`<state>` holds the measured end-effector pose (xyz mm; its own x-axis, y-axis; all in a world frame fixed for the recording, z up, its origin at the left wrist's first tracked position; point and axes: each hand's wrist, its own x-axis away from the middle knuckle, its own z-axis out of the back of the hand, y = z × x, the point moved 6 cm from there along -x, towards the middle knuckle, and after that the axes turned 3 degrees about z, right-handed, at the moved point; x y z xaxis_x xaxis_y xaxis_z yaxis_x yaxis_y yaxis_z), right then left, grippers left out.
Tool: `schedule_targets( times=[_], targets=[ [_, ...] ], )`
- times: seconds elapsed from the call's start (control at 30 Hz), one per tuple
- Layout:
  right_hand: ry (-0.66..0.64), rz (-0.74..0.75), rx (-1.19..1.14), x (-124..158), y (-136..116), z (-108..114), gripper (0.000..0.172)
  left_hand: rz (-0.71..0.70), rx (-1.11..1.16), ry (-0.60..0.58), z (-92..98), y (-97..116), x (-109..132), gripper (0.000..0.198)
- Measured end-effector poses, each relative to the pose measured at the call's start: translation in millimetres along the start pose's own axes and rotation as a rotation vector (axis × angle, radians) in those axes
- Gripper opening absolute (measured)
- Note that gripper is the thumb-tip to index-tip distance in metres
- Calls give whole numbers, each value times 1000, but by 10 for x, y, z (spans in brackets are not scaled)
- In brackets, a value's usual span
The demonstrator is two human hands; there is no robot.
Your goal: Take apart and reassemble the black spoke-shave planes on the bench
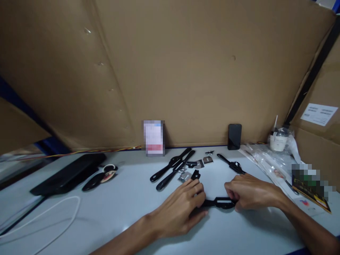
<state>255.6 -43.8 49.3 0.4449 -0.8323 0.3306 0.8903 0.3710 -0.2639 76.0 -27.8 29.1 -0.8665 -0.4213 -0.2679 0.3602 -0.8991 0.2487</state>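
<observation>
A black spokeshave body lies level just above or on the table near its front. My left hand is closed round its left handle, and the fingers of my right hand grip its right end. Beyond my left hand are two more spokeshave bodies, side by side at a slant. Flat metal blades and small black caps lie scattered beside them, one cap close to my left fingertips. Another spokeshave with hardware on it lies behind my right hand, partly hidden by it.
A phone and a blurred-out card lean on the cardboard wall. At left are a black device, a key fob and a white cable. Plastic sleeves and a drink cup stand at right.
</observation>
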Motion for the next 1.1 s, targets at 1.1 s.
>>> schedule_targets(
  times=[1.1],
  targets=[
    [168, 157, -147, -135, -170, -34, 23, 62, -6, -41, -28, -114, -1, 11]
  ],
)
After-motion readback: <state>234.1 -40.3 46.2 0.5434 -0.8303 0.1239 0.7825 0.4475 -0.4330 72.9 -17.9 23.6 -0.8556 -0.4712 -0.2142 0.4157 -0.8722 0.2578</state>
